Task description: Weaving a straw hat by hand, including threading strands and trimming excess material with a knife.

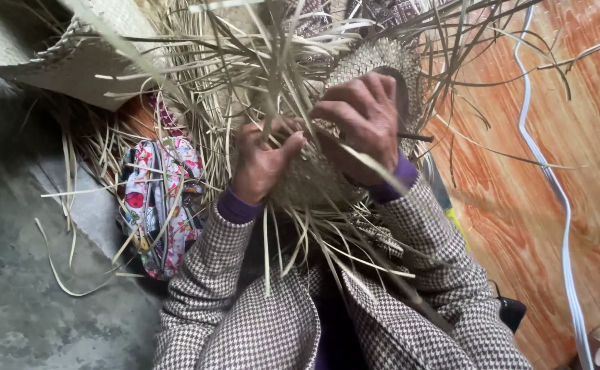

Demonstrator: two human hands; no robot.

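Note:
A half-woven straw piece [375, 58] with many loose pale strips [245, 62] fanning out lies in my lap. My left hand [262, 161] pinches some of the strips at the weave's edge, thumb pressed against them. My right hand [361, 116] curls over the woven part and grips a strip; a thin dark stick [415, 137] pokes out from under its fingers. Both sleeves are houndstooth with purple cuffs.
A flat woven mat [74, 55] lies at the upper left. A colourful patterned cloth bag [159, 199] sits by my left knee on the grey concrete floor [19, 301]. To the right are wood-grain flooring [540, 205], a white cable [553, 185] and a dark plug [511, 312].

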